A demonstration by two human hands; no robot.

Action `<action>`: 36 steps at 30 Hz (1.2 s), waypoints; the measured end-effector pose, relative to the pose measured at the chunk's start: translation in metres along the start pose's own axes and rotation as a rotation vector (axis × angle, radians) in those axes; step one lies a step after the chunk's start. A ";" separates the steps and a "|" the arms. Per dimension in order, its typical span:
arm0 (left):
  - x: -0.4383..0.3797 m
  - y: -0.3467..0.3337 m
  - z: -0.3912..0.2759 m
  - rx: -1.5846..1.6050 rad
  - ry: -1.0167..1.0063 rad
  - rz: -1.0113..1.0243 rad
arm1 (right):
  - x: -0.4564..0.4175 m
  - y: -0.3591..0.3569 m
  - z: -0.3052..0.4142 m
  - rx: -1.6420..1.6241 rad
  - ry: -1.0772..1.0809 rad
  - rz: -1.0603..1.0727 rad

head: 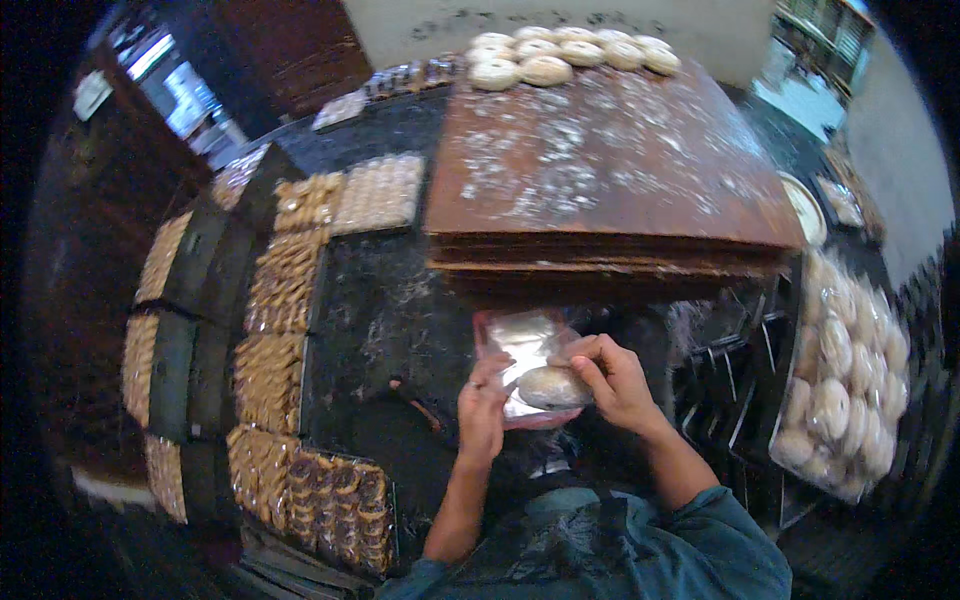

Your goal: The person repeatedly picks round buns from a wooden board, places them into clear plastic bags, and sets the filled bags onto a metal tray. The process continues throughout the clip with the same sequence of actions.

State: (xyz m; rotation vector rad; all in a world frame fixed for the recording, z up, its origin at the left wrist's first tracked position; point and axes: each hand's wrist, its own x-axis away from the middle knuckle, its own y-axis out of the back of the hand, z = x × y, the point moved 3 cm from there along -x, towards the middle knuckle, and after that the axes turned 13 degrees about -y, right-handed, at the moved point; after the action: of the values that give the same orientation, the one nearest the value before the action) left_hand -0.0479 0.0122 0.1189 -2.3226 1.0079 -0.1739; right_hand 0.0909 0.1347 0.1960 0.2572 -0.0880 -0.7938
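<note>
In front of me, a flour-dusted round bread (553,388) in a clear plastic bag is between my hands, above a stack of clear plastic bags (521,330) with a pinkish-red edge. My right hand (611,382) pinches the bag at the bread's upper right, thumb against fingers. At the bread's left side is my left hand (484,409), its fingers bent over the bag stack; blur hides whether they grip the plastic. Beyond my hands, several floured round breads (545,70) lie at the far end of a stack of brown boards (600,172) dusted with flour.
Trays of packed pastries (270,382) line the left side of the dark table (367,330). Bagged round breads (832,409) are piled on a tray at the right. A round pale lid or dish (802,208) sits beside the boards. Dark metal racks (731,382) stand right of my hands.
</note>
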 end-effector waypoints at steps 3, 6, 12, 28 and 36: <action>0.013 -0.029 0.048 -0.325 0.075 0.356 | 0.040 0.035 -0.052 -0.105 -0.165 -0.157; 0.028 -0.048 0.094 -0.206 0.325 0.161 | 0.082 0.063 -0.119 -0.266 -0.280 -0.333; 0.016 -0.072 0.133 -0.298 0.168 0.180 | 0.084 0.091 -0.165 -0.455 -0.388 -0.564; -0.003 -0.084 0.107 -0.218 0.384 0.163 | 0.061 0.113 -0.124 -0.222 -0.362 -0.310; 0.036 -0.047 0.138 -0.595 0.228 0.003 | 0.102 0.065 -0.164 0.279 -0.341 -0.680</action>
State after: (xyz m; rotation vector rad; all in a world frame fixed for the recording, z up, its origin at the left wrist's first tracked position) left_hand 0.0538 0.0771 0.0295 -2.8843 1.3128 -0.1554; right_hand 0.2357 0.1370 0.0525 0.4230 -0.4516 -1.5026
